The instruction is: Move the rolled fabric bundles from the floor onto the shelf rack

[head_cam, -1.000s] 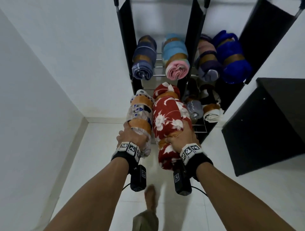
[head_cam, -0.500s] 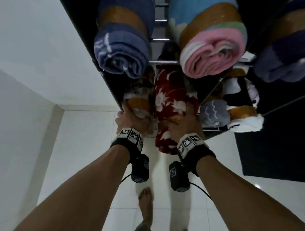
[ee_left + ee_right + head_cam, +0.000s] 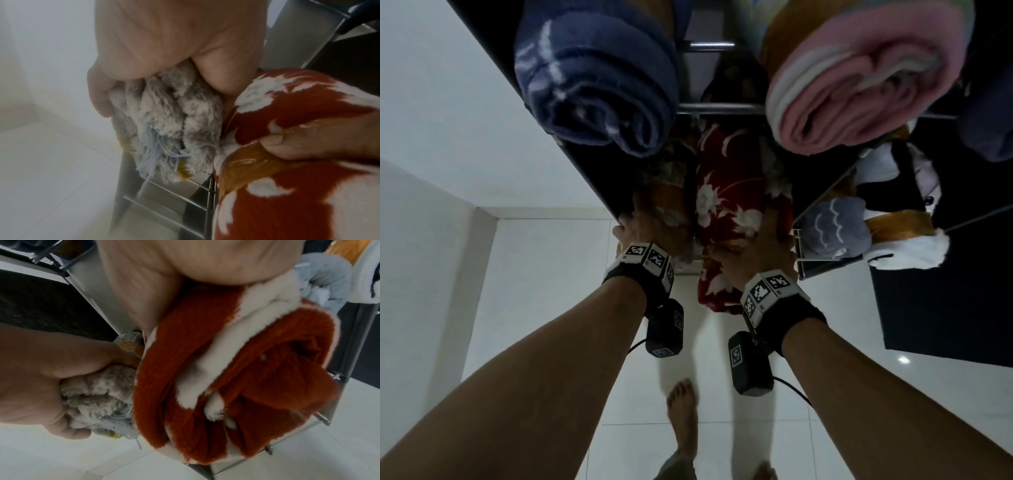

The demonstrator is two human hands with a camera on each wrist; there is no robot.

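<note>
Plain white walls (image 3: pixel 431 113) met in a corner above a floor of glossy white tiles (image 3: pixel 544 308) with thin grout lines, a small glint of light lay on the tiles at right, and a black panel (image 3: pixel 945 308) stood beside it.
</note>
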